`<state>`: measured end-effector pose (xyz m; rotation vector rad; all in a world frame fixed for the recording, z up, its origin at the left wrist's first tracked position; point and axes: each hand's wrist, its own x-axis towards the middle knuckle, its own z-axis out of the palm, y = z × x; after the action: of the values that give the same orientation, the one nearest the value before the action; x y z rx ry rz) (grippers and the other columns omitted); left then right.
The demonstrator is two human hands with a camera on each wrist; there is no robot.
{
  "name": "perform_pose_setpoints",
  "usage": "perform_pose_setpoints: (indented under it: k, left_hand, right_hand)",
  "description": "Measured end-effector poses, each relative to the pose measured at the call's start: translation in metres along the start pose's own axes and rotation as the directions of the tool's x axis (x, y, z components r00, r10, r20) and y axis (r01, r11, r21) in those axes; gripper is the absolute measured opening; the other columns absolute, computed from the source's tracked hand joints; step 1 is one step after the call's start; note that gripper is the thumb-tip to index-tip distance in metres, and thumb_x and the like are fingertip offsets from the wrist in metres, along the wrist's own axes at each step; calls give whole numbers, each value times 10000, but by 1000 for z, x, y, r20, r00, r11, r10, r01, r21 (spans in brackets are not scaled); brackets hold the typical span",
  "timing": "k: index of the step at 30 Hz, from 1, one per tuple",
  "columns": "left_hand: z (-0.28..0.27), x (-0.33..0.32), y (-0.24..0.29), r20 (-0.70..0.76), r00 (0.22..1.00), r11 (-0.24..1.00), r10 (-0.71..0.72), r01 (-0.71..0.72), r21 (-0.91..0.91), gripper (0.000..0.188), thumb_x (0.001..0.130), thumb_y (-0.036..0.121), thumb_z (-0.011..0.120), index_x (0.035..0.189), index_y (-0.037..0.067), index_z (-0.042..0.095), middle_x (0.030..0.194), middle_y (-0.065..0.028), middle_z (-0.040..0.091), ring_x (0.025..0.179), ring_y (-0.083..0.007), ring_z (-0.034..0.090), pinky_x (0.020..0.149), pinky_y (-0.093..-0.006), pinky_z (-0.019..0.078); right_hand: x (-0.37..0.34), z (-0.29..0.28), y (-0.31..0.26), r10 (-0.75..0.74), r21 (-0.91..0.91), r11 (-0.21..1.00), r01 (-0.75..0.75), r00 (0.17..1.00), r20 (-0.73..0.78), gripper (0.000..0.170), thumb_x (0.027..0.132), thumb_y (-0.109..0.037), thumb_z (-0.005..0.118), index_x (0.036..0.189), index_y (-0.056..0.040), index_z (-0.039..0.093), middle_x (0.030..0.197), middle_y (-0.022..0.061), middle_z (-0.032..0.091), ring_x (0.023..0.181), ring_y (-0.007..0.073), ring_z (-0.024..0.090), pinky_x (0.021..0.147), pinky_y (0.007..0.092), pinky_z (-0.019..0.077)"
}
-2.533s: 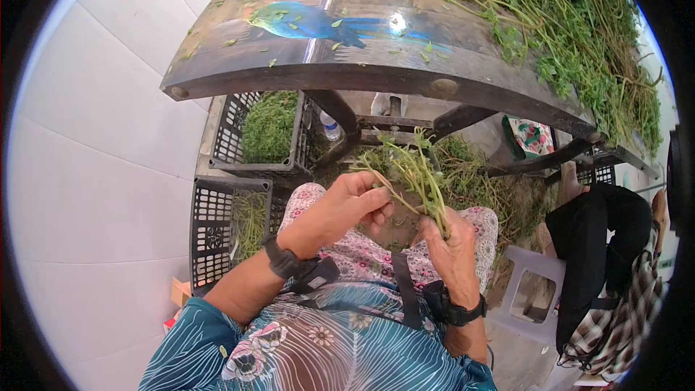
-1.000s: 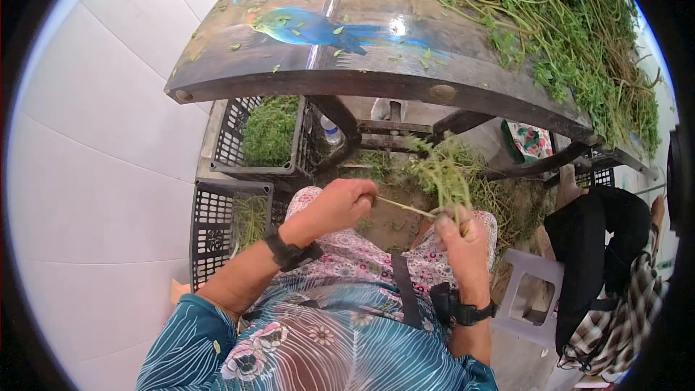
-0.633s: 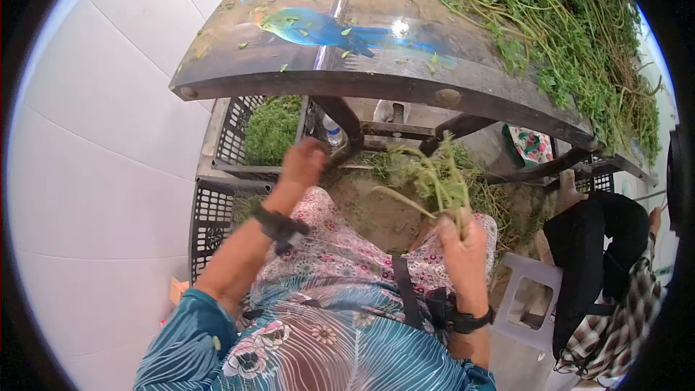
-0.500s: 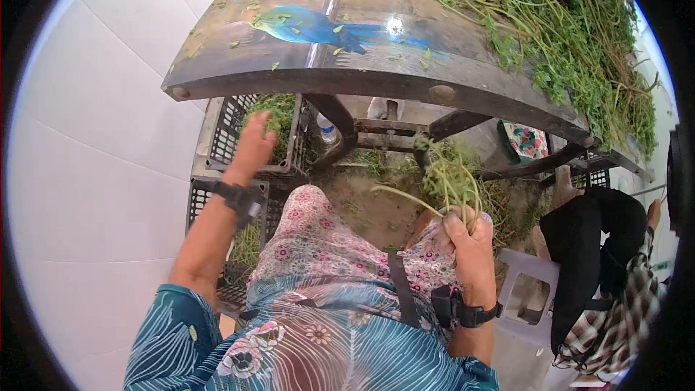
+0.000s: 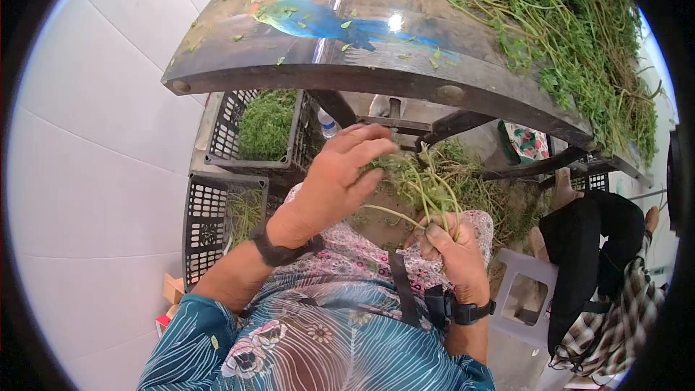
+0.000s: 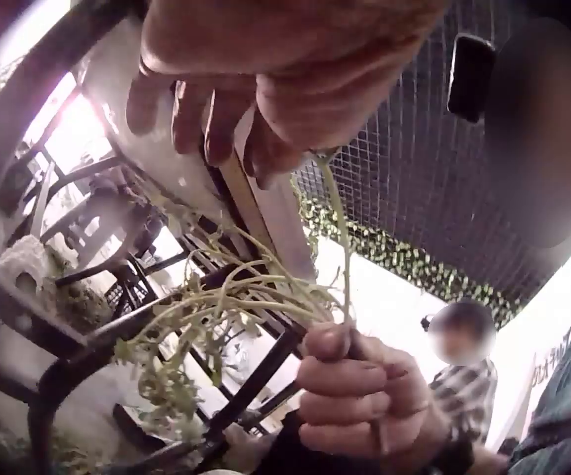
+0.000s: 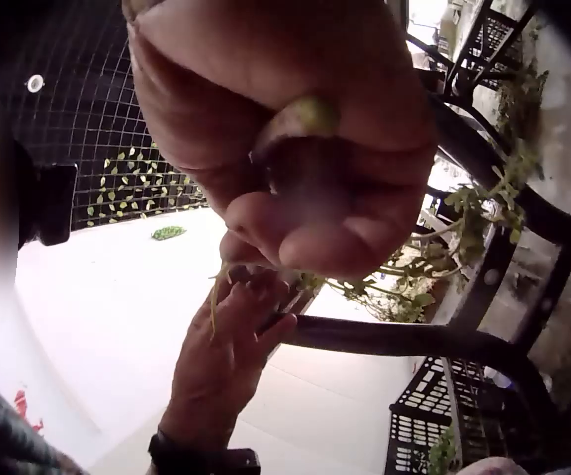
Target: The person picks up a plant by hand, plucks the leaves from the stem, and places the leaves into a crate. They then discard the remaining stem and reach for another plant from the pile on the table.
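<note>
A small bunch of green stems (image 5: 422, 190) with leafy tops stands up out of the right hand (image 5: 457, 252), whose fingers and thumb grip it low down. One pale stem sticks out of that grip toward the left. Beside the bunch, the left hand (image 5: 327, 182) hovers with its fingers extended and spread, palm down, holding nothing visible. In the left wrist view the left hand (image 6: 285, 79) hangs above the stems (image 6: 256, 297), near the tip of one upright stem. The right wrist view shows the right hand (image 7: 295, 148) curled round stem ends.
A table (image 5: 289, 76) painted with a bird carries a large heap of greens (image 5: 572, 43). At the left stand two black crates (image 5: 217, 127) with greens inside. More stems lie on the floor under the table. A grey stool (image 5: 517, 282) and a seated person (image 5: 601, 246) are at the right.
The left hand pulled away from the bunch, swung over the upper crate, and has come back beside the stems. The right hand has kept its grip on the bunch.
</note>
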<state>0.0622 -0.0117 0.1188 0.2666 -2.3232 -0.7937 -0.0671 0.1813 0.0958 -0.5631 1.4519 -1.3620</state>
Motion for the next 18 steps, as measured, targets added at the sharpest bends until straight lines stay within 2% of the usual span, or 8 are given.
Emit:
perform_pose_setpoints:
  k: [3, 4, 7, 10, 13, 16, 18]
  left_hand:
    - [4, 7, 5, 126, 992, 995, -14, 1, 102, 369, 770, 62, 547, 1138, 55, 521, 1183, -138, 513, 1115, -320, 466, 971, -379, 326]
    - [11, 3, 0, 126, 992, 995, -17, 4, 103, 371, 776, 78, 545, 1145, 53, 513, 1115, -135, 555, 1060, -317, 504, 974, -395, 309]
    - [9, 1, -4, 323, 943, 997, -80, 83, 2, 351, 780, 73, 552, 1128, 41, 524, 1031, -132, 588, 980, -303, 537, 906, -377, 370]
    - [11, -4, -5, 351, 930, 953, -111, 200, -228, 300, 785, 68, 555, 1082, 25, 547, 956, -114, 608, 876, -238, 568, 798, -330, 429]
    - [9, 0, 13, 416, 866, 842, -279, 428, -327, 252, 787, 63, 555, 1035, 15, 566, 924, -93, 601, 801, -163, 562, 713, -275, 449]
    - [16, -5, 6, 378, 904, 907, -198, 316, -280, 226, 787, 60, 545, 1007, 14, 568, 881, -62, 589, 741, -136, 542, 679, -266, 444]
    - [15, -4, 6, 432, 872, 879, -229, 376, -294, 208, 799, 75, 530, 995, 15, 564, 822, -71, 577, 715, -139, 539, 652, -275, 438]
  right_hand:
    - [-2, 0, 1, -22, -14, 1000, 23, 998, 52, 137, 855, -153, 514, 823, -26, 556, 645, -17, 504, 567, 59, 442, 524, 208, 359]
    - [-4, 3, -1, -31, -20, 999, 32, 998, 48, 135, 854, -147, 515, 838, -21, 560, 649, -18, 503, 573, 58, 444, 527, 208, 361]
    - [-8, 6, -4, -33, -20, 999, 33, 999, -2, 140, 856, -141, 519, 874, -9, 562, 666, -20, 511, 594, 55, 455, 537, 207, 371]
    - [-9, 2, -4, 2, -42, 999, -3, 1000, -15, 148, 861, -143, 520, 900, -6, 561, 692, -23, 520, 609, 53, 462, 548, 206, 381]
    - [-8, 2, -3, -18, -53, 998, 19, 1000, 25, 159, 864, -150, 524, 921, -6, 561, 708, -28, 522, 615, 53, 465, 555, 205, 387]
    - [-8, 3, -3, -31, -63, 997, 34, 998, 48, 177, 865, -161, 530, 942, -6, 563, 717, -33, 521, 619, 52, 465, 562, 204, 389]
    - [-8, 2, -2, -20, -42, 999, 21, 999, 28, 193, 865, -172, 534, 956, -5, 564, 722, -35, 521, 623, 51, 465, 564, 203, 389]
